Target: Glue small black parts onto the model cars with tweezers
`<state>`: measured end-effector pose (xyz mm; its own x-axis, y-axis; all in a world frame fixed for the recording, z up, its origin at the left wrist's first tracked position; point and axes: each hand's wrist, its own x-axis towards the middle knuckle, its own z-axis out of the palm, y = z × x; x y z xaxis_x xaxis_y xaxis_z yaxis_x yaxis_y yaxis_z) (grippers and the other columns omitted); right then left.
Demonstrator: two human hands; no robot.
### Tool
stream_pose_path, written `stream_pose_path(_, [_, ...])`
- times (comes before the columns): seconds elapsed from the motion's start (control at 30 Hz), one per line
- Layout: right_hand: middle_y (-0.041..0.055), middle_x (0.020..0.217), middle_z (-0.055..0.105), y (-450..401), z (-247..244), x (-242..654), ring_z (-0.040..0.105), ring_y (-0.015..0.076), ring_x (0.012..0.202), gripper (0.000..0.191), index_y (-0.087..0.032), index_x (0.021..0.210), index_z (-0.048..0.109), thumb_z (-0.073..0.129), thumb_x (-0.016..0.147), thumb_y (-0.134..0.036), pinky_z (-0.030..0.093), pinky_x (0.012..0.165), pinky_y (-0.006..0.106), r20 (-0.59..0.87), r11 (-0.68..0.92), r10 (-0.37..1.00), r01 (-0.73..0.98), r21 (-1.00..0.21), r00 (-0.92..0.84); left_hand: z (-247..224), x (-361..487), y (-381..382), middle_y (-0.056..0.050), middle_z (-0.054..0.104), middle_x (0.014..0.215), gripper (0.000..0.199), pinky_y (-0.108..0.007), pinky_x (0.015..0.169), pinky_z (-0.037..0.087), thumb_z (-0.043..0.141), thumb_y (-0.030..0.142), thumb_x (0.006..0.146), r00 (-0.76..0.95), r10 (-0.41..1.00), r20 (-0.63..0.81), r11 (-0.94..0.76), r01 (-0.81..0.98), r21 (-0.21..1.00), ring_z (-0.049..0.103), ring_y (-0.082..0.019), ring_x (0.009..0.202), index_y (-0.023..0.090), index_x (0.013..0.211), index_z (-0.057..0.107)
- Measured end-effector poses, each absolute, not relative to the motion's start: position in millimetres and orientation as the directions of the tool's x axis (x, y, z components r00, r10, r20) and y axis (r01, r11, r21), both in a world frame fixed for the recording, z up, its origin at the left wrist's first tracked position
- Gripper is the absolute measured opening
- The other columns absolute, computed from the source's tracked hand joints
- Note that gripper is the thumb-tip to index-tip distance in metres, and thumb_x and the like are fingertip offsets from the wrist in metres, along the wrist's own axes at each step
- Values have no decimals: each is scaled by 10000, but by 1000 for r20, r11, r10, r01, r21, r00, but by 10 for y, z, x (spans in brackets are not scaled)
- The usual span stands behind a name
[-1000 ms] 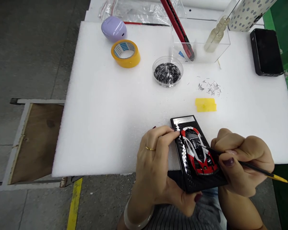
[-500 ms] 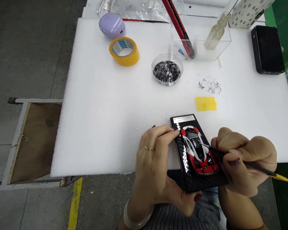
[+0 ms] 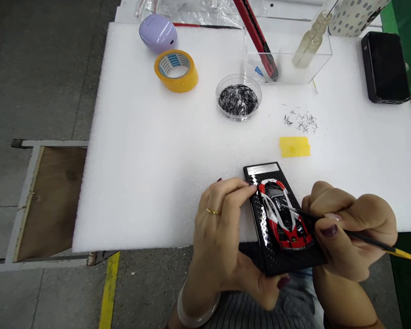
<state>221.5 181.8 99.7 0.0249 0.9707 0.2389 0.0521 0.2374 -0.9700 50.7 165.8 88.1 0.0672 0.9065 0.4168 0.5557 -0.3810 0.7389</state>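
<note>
My left hand (image 3: 222, 228) is closed on the left side of a black display base (image 3: 265, 246), fingers along its upper edge and thumb at the lower one. On the base sits a red, white and black model car (image 3: 287, 208), tilted with it at the front of the foam board. My right hand (image 3: 352, 228) pinches a slim black-and-yellow paintbrush (image 3: 370, 238). Its thin tip lies over the middle of the car; whether it touches there I cannot tell. Ahead of the base is a piece of yellow tape (image 3: 294, 146).
On the white foam board (image 3: 140, 183) stand a round clear dish (image 3: 239, 98) of short black slivers, loose slivers (image 3: 301, 121), a tape roll (image 3: 176, 71), a purple case (image 3: 158, 33), a clear box (image 3: 320, 68) with a red cutter (image 3: 256, 39) and bottle (image 3: 310, 45), and a black device (image 3: 385, 67).
The paintbrush tip has shifted slightly left over the car, along with a small movement of my right hand. My left hand keeps its grip on the base. The view has moved slightly.
</note>
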Motion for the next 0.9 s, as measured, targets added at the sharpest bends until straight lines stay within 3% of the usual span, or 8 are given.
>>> stream_pose_path(0.1, [-38,566,446,1854,967,2201,376,112,441,236,-230,763,508,726,800,-149,386,377,306,388,393,913,-19,-919,124,893,514,1660,-114,567,1170,765,-390,955,470,481,744,835,55,910,410,-370,552,748,575,-253,1103,109,1250,573])
stream_pose_path(0.17, [-36,558,452,1871,949,2196,381,112,458,240,-216,742,531,756,781,-139,365,380,300,396,405,907,-40,-913,143,896,518,1659,-115,566,1166,770,-392,951,473,493,745,824,52,909,414,-371,554,745,577,-254,1096,106,1245,574])
stream_pose_path(0.4, [-31,567,447,1860,951,2224,400,127,490,233,-217,737,560,763,752,-104,319,392,294,359,370,924,-76,-926,128,898,511,1654,-109,575,1162,733,-441,924,506,481,755,821,42,920,390,-341,576,743,595,-282,1078,166,1250,566])
stream_pose_path(0.73, [-20,583,447,1867,996,2202,376,136,495,236,-226,760,476,655,854,-102,330,404,310,390,391,920,-75,-917,28,917,503,1655,-105,569,1157,715,-448,921,509,510,731,817,47,921,387,-342,573,745,595,-287,1061,172,1260,559])
stream_pose_path(0.9, [-37,558,402,1863,1045,2186,353,133,500,212,-227,779,554,754,846,-252,325,395,292,269,289,954,-164,-943,133,897,503,1650,-113,563,1149,761,-441,946,494,516,750,802,51,919,391,-350,564,748,589,-282,1080,130,1238,574])
